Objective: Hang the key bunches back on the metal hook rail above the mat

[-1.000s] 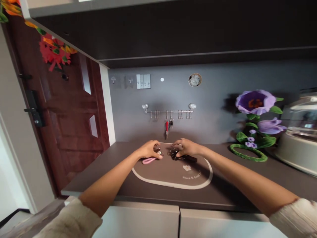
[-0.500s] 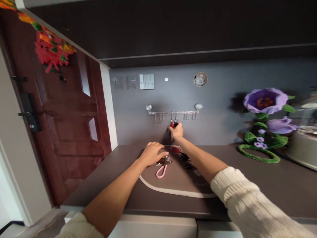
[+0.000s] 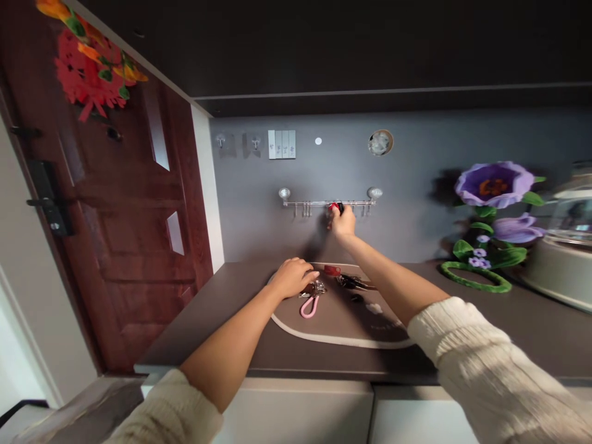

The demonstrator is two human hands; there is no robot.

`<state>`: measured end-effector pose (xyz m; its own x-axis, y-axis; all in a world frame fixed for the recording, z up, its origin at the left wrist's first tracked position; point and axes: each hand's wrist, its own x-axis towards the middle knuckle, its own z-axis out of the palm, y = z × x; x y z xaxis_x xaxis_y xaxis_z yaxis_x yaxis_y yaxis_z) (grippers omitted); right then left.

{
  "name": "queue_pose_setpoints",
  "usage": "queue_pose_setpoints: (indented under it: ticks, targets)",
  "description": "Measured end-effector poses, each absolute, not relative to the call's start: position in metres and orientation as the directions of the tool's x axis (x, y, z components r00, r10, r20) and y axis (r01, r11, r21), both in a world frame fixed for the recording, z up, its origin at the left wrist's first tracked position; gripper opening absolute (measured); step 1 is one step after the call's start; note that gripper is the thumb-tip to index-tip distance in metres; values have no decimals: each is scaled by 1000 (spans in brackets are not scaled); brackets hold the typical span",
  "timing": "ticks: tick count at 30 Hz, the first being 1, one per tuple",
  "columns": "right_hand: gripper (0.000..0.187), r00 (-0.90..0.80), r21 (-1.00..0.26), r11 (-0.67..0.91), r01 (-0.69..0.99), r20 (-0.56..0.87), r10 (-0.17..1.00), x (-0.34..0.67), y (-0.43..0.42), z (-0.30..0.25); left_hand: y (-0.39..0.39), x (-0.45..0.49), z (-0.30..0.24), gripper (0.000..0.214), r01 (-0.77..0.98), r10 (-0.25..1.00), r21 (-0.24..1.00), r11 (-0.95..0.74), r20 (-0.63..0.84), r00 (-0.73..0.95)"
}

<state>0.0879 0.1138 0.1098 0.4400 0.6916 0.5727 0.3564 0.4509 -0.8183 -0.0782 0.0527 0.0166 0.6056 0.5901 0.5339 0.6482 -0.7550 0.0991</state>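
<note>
My right hand (image 3: 343, 223) is raised to a clear hook rail (image 3: 314, 203) on the grey back wall. Its fingers close on keys (image 3: 333, 206) with red and black parts, held level with the rail; whether their ring sits on a hook is hidden. My left hand (image 3: 293, 277) is low over the mat (image 3: 342, 338), fingers loosely stretched and thumb apart. Just right of it lies a bunch of metal keys (image 3: 318, 288) with a pink loop strap (image 3: 309, 307); I cannot tell if the thumb touches it. Farther right lie a red item (image 3: 332, 270) and black keys (image 3: 351, 282).
Purple plush flowers (image 3: 494, 185) with a green ring base stand on the right, beside a white appliance with a clear top (image 3: 573, 259). A dark shelf (image 3: 346, 49) overhangs the counter (image 3: 185, 320). At left is a red-brown door (image 3: 139, 246). Small hooks (image 3: 255, 143) and a switch panel (image 3: 282, 144) are above.
My right hand has lifted the red and black keys up to the rail's height. My left hand stays beside the pink-strapped bunch. The view has shifted slightly.
</note>
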Motion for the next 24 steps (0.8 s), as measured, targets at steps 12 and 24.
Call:
queue_pose_setpoints:
  ticks: [12,24]
  targets:
    - [23,-116,-590,320,741,357,927,113,30,52,48,-86,21,30,699,682,269,-663,603,414]
    - [25,-575,-789,392,473,60,816,134,-24,95,-2,-73,58,32,253,746,772,-583,385,544]
